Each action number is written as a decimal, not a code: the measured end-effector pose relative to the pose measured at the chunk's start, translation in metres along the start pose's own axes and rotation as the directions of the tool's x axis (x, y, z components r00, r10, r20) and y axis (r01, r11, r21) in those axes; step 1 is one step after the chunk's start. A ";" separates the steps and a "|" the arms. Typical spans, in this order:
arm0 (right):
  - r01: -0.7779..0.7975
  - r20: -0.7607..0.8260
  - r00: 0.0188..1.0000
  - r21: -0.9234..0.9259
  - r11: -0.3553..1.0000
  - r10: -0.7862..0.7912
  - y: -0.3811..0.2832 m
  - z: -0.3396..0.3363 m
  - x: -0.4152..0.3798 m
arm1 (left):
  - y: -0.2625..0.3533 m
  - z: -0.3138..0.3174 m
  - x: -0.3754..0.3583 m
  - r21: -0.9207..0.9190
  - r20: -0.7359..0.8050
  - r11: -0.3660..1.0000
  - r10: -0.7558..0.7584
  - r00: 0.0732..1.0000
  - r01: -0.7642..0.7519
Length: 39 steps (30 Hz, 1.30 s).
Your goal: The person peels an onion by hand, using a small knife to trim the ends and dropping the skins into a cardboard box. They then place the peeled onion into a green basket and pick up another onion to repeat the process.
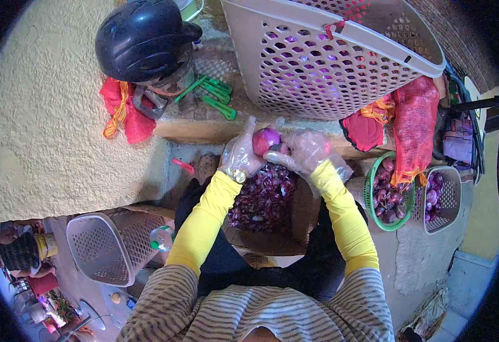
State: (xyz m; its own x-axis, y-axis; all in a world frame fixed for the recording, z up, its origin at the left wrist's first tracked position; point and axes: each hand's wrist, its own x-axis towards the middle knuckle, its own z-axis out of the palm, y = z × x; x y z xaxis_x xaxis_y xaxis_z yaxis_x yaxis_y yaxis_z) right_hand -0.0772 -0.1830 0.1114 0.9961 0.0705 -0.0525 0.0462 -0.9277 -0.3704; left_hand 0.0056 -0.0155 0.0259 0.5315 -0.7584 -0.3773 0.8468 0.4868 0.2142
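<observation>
A red onion [266,141] is held up between both hands, over a cardboard box [303,216] filled with onion skins [264,199]. My left hand [244,154], in a clear plastic glove with a watch at the wrist, grips the onion from its left side. On the other side my right hand [306,149], also gloved, is closed with its fingertips against the onion's right edge. Whether it holds a small tool is hidden by the glove and too small to make out.
A large perforated basket [318,68] stands ahead, beside a dark helmet [141,43] and green clips [218,94]. Onions fill a green basket [369,191] and a smaller basket [457,196] at right. Another basket [98,251] and a bottle [161,238] are left. A person [19,253] sits far left.
</observation>
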 end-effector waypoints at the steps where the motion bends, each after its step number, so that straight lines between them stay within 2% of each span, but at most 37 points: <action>1: 0.016 0.058 0.998 -0.036 0.999 -0.014 0.000 -0.002 0.000 | 0.002 -0.007 0.004 0.001 0.018 1.000 -0.003 1.000 0.003; 5: 0.124 0.057 0.991 0.003 0.992 -0.123 0.006 0.017 0.002 | 0.008 -0.012 0.007 -0.033 0.049 0.999 0.015 0.999 -0.014; 7: 0.208 0.069 0.976 -0.010 0.978 -0.207 0.003 0.019 0.000 | 0.008 0.013 -0.006 -0.069 0.016 0.988 0.141 0.990 -0.139; 8: 0.209 0.068 0.976 -0.009 0.978 -0.208 0.003 0.017 0.000 | 0.009 -0.011 0.004 0.310 0.122 0.917 0.222 0.967 -0.249; 9: 0.200 0.056 0.978 0.026 0.979 -0.201 0.000 0.009 -0.001 | 0.011 -0.026 0.009 0.311 0.122 0.917 0.221 0.968 -0.249; 10: 0.190 0.044 0.980 0.060 0.980 -0.193 -0.001 0.005 -0.002 | 0.014 -0.034 0.012 0.621 0.168 0.694 0.336 0.927 -0.364; 11: 0.189 0.044 0.980 0.060 0.980 -0.192 -0.001 0.005 -0.002 | 0.014 -0.042 0.014 0.834 0.254 0.361 0.418 0.872 -0.416; 12: 0.104 -0.056 0.994 0.130 0.986 -0.097 0.000 0.006 -0.003 | 0.014 -0.035 0.012 0.834 0.254 0.361 0.418 0.872 -0.417; 13: 0.026 -0.148 0.989 0.207 0.978 0.005 0.002 0.007 -0.004 | 0.014 -0.029 0.009 0.729 0.195 0.573 0.352 0.915 -0.376; 14: -0.087 -0.085 0.991 0.202 0.976 0.106 0.009 0.014 -0.001 | 0.012 -0.022 0.007 0.584 0.152 0.752 0.270 0.951 -0.306; 16: -0.082 -0.125 0.985 0.261 0.962 0.118 0.003 0.006 -0.002 | 0.008 -0.004 0.000 0.214 0.124 0.972 0.074 0.989 -0.099; 17: -0.072 -0.164 0.978 0.320 0.945 0.130 0.001 0.003 -0.003 | 0.007 -0.001 -0.001 0.010 0.141 1.000 -0.027 0.990 0.025; 18: -0.074 -0.163 0.978 0.320 0.944 0.132 0.004 0.006 -0.002 | 0.006 -0.006 0.000 0.010 0.141 1.000 -0.028 0.990 0.027; 20: -0.103 -0.123 0.983 0.248 0.963 0.137 0.015 0.020 0.001 | 0.004 -0.018 0.003 -0.165 0.369 0.970 -0.109 0.923 0.181; 21: -0.104 -0.123 0.983 0.248 0.963 0.138 0.019 0.027 0.002 | 0.001 -0.009 0.000 -0.164 0.369 0.970 -0.110 0.923 0.182; 22: -0.070 -0.168 0.978 0.297 0.952 0.124 0.021 0.033 0.003 | -0.002 0.008 -0.006 -0.054 0.155 0.996 -0.059 0.986 0.068; 23: -0.032 -0.213 0.971 0.343 0.939 0.111 0.022 0.037 0.004 | -0.004 0.017 -0.009 0.080 -0.058 0.997 0.026 0.998 -0.022; 24: -0.032 -0.214 0.971 0.343 0.939 0.111 0.020 0.033 0.004 | -0.004 0.016 -0.009 0.080 -0.058 0.997 0.026 0.998 -0.022; 26: -0.057 -0.167 0.981 0.224 0.973 0.095 0.016 0.021 0.002 | -0.003 0.012 -0.009 0.086 -0.043 0.995 -0.041 0.998 0.045; 29: -0.106 -0.096 0.988 0.146 0.984 0.121 0.007 0.009 0.002 | -0.006 0.033 -0.019 0.136 -0.064 0.991 0.011 0.998 -0.002; 36: 0.006 -0.189 0.982 0.154 0.988 0.023 0.007 0.013 0.003 | -0.005 0.015 -0.011 0.129 -0.051 0.992 0.013 0.999 -0.006; 39: 0.027 -0.200 0.980 0.184 0.983 0.011 0.007 0.012 0.003 | -0.005 0.018 -0.011 0.048 -0.060 0.999 -0.012 0.998 0.015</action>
State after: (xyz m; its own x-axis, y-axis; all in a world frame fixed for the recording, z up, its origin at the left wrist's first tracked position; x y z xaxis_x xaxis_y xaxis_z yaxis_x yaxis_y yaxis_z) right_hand -0.0749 -0.1850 0.0973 0.9913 -0.0143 0.1305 0.0583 -0.8424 -0.5356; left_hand -0.0039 -0.0171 0.0451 0.5188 -0.7367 -0.4336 0.8548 0.4539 0.2516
